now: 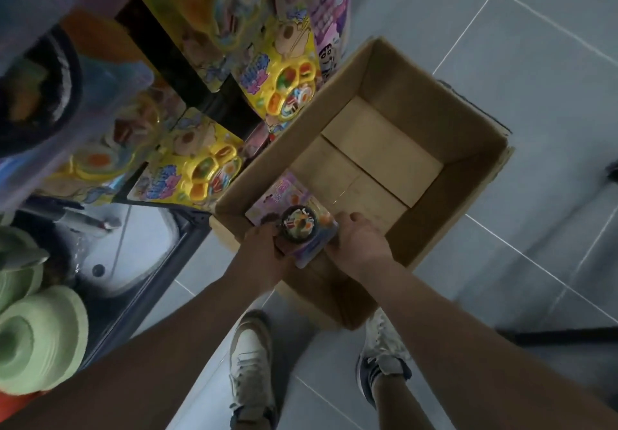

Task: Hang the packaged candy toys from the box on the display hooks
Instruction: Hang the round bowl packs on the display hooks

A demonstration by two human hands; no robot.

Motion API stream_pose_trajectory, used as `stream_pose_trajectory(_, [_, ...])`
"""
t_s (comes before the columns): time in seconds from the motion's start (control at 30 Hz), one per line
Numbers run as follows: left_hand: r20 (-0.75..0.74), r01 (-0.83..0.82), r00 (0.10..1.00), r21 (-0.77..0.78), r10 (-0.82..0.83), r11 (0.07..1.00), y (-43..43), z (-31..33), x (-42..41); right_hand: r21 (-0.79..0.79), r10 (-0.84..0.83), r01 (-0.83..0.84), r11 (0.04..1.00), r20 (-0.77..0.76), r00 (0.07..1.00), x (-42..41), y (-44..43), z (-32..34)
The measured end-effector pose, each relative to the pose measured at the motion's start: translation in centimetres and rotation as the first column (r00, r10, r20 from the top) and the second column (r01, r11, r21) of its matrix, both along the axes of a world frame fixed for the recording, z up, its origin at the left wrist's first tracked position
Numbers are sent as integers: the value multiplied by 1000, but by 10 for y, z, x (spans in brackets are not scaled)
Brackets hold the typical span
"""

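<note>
Box (394,72) holds one candy toy (294,219), gripped by both hands.

Grey tiled floor (535,45). Green rolls (36,339) stacked at far left. Pale sneakers (250,359) on tiles.

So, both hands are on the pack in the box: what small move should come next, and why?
Probably lift the pink pack up and out of the cardboard box. The left hand and right hand both grip its edges at the box's near corner, and the yellow packs on display are to the left.
</note>
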State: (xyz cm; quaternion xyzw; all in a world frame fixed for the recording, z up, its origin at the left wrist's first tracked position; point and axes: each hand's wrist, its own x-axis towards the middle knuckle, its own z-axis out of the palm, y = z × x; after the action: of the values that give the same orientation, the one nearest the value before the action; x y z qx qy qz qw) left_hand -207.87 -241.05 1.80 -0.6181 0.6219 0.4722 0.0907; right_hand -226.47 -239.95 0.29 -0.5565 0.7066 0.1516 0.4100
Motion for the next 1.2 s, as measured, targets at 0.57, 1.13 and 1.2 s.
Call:
stream_pose_trajectory(0.57, [304,300,913,-48,-272,953,-15,-65,8,38,5,-2,999,-65,998,42,-37,-136])
stream_pose_trajectory(1.13, [159,-208,969,99,191,973,-37,-70,-33,-33,-510,537,843,266,818,-52,-15,-77])
stream_pose_trajectory(1.2, [187,-386,916,161,356,908,-43,-83,-43,-29,-547,577,816,286,787,-64,-15,-73])
